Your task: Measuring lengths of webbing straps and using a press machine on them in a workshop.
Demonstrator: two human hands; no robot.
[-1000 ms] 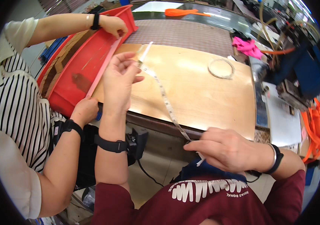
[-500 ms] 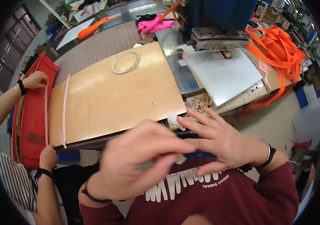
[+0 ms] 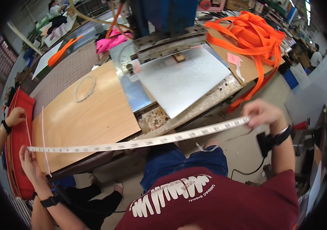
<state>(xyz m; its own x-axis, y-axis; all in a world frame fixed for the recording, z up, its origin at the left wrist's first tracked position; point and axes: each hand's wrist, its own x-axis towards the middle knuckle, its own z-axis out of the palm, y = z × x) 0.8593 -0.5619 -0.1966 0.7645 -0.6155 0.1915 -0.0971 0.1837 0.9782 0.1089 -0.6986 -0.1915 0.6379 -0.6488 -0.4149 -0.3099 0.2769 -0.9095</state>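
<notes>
A white measuring tape [image 3: 134, 144] with dark markings is stretched across in front of me. The fingers of my left hand [image 3: 30, 163] pinch one end of it, beside the board's left edge. Out to the right, my right hand [image 3: 265, 113] grips the other end. The tape passes over the front of a light wooden board [image 3: 106, 119] and over a pale pink strip [image 3: 44, 134] lying there. Beyond my left hand, a co-worker's hand [image 3: 16, 116] holds another thin pink strip; that person's other hand is hidden near my left forearm.
A red tray [image 3: 18, 142] stands at the far left. On the board lies a coiled pale cord [image 3: 84, 89]. A blue press [image 3: 167, 19] stands over a metal sheet [image 3: 184, 78]. Orange webbing [image 3: 257, 34] is heaped at the back right. A black cable hangs below my right hand.
My hands, close together before, have moved far apart, and the measuring tape is now stretched between them. The whole view has shifted, with the table further left.
</notes>
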